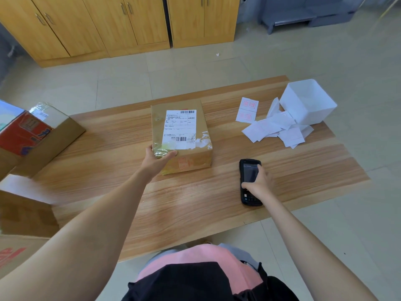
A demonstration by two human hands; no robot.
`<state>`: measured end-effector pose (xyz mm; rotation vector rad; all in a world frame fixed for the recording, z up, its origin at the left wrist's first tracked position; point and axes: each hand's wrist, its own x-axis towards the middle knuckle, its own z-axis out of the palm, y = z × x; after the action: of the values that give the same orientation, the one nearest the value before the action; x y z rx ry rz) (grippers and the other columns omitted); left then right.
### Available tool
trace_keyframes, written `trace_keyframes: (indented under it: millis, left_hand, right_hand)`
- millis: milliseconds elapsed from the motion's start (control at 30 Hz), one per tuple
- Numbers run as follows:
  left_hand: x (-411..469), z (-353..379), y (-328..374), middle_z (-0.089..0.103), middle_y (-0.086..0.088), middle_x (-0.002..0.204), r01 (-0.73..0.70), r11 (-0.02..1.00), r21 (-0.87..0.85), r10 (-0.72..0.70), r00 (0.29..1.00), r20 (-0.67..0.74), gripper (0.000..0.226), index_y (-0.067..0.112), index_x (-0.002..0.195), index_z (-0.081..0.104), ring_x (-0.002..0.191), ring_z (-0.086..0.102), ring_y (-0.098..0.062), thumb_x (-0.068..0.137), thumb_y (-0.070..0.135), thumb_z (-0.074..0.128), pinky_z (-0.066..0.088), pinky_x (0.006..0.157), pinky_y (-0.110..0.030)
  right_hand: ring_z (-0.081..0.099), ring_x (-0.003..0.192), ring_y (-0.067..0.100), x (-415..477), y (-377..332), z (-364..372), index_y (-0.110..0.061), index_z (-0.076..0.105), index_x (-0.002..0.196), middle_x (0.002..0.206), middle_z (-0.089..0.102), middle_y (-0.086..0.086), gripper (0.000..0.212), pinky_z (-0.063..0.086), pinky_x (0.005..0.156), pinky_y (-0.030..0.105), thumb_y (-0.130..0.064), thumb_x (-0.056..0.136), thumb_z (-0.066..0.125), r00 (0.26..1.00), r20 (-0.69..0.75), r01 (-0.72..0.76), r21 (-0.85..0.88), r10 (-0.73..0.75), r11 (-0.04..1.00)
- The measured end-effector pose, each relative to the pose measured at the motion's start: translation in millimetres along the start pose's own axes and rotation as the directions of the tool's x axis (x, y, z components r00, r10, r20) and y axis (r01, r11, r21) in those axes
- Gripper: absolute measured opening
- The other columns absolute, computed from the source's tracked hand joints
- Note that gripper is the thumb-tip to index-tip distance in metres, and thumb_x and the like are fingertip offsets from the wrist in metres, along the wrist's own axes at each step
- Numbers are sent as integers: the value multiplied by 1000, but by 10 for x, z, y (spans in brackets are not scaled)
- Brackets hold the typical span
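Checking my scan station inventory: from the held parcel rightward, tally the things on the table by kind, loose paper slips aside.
Parcel: 1
Scanner: 1
White bin: 1
Total: 3

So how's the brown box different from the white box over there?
The brown box is cardboard, taped shut, with a printed label on top; the white box is plain and open. The brown box lies flat, while the white box leans tilted on paper slips. The left hand grips the brown box; no hand touches the white box. Both sit on the wooden table.
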<state>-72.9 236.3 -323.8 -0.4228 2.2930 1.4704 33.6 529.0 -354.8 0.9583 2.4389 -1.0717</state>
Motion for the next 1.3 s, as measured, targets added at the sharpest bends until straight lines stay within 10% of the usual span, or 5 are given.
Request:
trace_keyframes:
  millis: [200,467,933,1300]
  left_hand:
    - [-29,-112,103,49,-6,135,-36,954,299,48,998,-34,101,15,143,26,118,51,-24,68,63,72,45,96,-40]
    - [-94,-370,549,45,-13,137,-267,610,746,422,906,-20,75,17,142,37,126,39,-35,85,65,50,32,102,-46]
    - [31,-158,1117,49,-6,136,-417,427,802,569,814,120,54,20,136,46,127,39,-30,92,52,49,28,105,-39]
    - [269,1099,1731,51,-4,132,-409,473,780,538,835,111,52,21,134,50,125,39,-29,91,51,52,28,102,-36]
  right_hand:
    - [30,133,30,-55,-581,58,-17,37,143,145,29,10,60,38,101,39,-25,89,62,974,-38,219,-126,-225,968]
    - [32,130,29,-184,-1153,-14,-13,43,139,140,38,9,47,33,105,38,-29,96,50,893,-130,374,-319,-431,871]
    - [36,126,29,27,-992,-445,-13,44,138,138,38,9,46,37,101,37,-23,94,52,903,-225,278,-346,-366,896]
    - [35,128,29,948,-427,-1266,-15,45,136,138,40,9,45,34,101,37,-26,93,53,936,-158,240,-365,-314,899]
